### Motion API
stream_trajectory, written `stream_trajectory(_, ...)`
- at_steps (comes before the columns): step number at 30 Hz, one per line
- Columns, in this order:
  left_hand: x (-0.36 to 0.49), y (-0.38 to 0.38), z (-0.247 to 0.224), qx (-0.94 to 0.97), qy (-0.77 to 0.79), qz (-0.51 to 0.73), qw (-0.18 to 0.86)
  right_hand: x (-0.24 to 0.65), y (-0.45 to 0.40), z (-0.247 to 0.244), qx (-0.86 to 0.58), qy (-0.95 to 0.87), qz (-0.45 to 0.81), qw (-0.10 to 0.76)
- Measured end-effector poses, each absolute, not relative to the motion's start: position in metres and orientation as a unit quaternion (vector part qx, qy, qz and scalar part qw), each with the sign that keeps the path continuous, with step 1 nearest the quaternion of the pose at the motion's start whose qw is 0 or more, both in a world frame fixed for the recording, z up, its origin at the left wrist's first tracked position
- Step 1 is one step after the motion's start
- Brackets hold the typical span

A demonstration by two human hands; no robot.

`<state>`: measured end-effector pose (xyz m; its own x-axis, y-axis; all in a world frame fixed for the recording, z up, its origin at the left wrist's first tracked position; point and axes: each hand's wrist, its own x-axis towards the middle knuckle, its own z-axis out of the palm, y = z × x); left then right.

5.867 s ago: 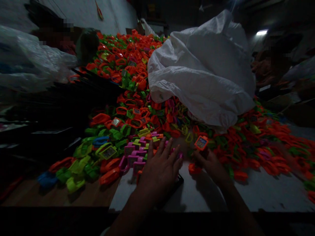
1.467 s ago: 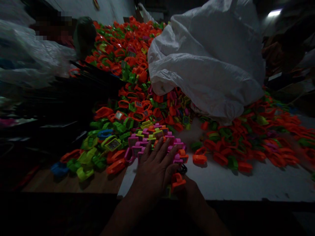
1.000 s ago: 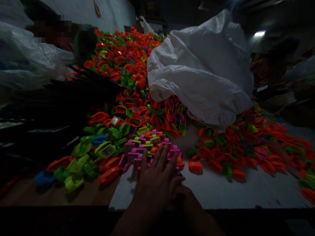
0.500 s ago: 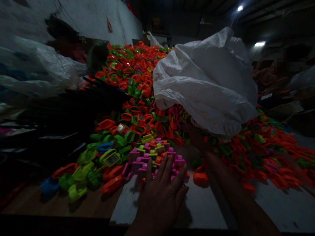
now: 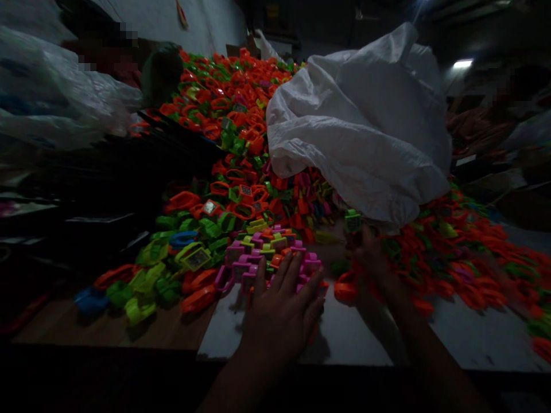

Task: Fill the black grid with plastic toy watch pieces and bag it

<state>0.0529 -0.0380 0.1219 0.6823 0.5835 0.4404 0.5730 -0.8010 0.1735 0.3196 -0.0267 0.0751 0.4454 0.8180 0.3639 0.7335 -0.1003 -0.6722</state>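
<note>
My left hand [image 5: 282, 301] lies with fingers spread on the near side of a cluster of pink, yellow and orange toy watches [image 5: 267, 252]. To its right, my right hand [image 5: 370, 252] is dark and blurred, its fingers bent at a green watch [image 5: 353, 221] that stands upright at the fingertips. Orange pieces [image 5: 345, 288] rest on the white board [image 5: 353, 338] below that hand. Green, yellow and blue watches [image 5: 150, 275] are scattered left of the cluster.
A large heap of orange and green watches [image 5: 241, 86] rises behind. A white sack [image 5: 361, 126] lies over its right part. Dark stacked sheets [image 5: 129, 172] and clear plastic [image 5: 64, 86] are at the left. People are dimly visible at both sides.
My right hand has drawn back from under the edge of the sack, and a green watch now shows at its fingertips. My left hand keeps its place on the cluster. The view has tilted down slightly.
</note>
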Motion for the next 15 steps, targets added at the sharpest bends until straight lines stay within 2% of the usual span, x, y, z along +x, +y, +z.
stream_trajectory(3,0.053,-0.037,0.124,0.923,0.313,0.222,0.008,0.278,-0.076,0.071,-0.679,-0.428,0.254,0.540)
stream_trajectory(5,0.053,-0.036,0.124,0.927,0.310,0.212,0.003,0.244,-0.102,0.061,-0.622,-0.391,0.383,0.560)
stream_trajectory(7,0.053,-0.035,0.124,0.929,0.307,0.208,-0.003,0.213,-0.117,0.049,-0.585,-0.355,0.459,0.566)
stream_trajectory(11,0.054,-0.034,0.123,0.930,0.305,0.204,-0.008,0.179,-0.122,0.028,-0.571,-0.315,0.465,0.598)
stream_trajectory(15,0.053,-0.035,0.125,0.930,0.302,0.209,-0.020,0.175,-0.124,0.021,-0.565,-0.400,0.427,0.582)
